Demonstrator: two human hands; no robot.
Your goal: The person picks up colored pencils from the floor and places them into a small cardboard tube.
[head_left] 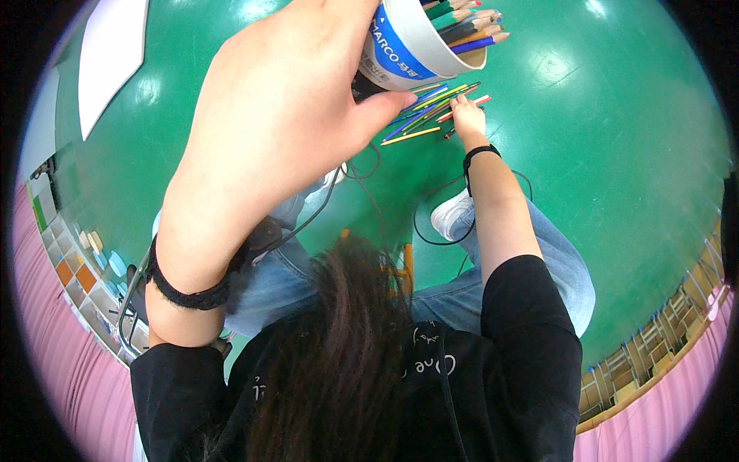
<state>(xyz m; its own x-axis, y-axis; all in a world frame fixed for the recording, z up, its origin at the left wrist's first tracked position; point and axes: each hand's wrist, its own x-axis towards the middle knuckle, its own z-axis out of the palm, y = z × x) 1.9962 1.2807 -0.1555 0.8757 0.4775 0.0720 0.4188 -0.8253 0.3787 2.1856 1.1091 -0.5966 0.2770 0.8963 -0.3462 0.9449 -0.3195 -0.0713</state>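
Close to the camera, my left hand [285, 108] is wrapped round a white and blue cardboard tube [400, 54], held tilted with its mouth toward the right. Several sharpened colored pencils [469, 27] stick out of that mouth, points outward. Lower down, a loose pile of colored pencils [423, 112] lies on the green floor, crossing at different angles. My right hand [467, 119] reaches down to the pile's right side, fingers closed around a red pencil [482, 101] there. The tube hides part of the pile's far side.
Black cables [419, 223] loop over the green floor [616, 138] by my white shoe [453, 215]. A white board or sheet [115, 58] is at the far left. Shelving [85, 281] with pink curtains [69, 346] lines the left; stacked wooden chairs [654, 346] stand at the right.
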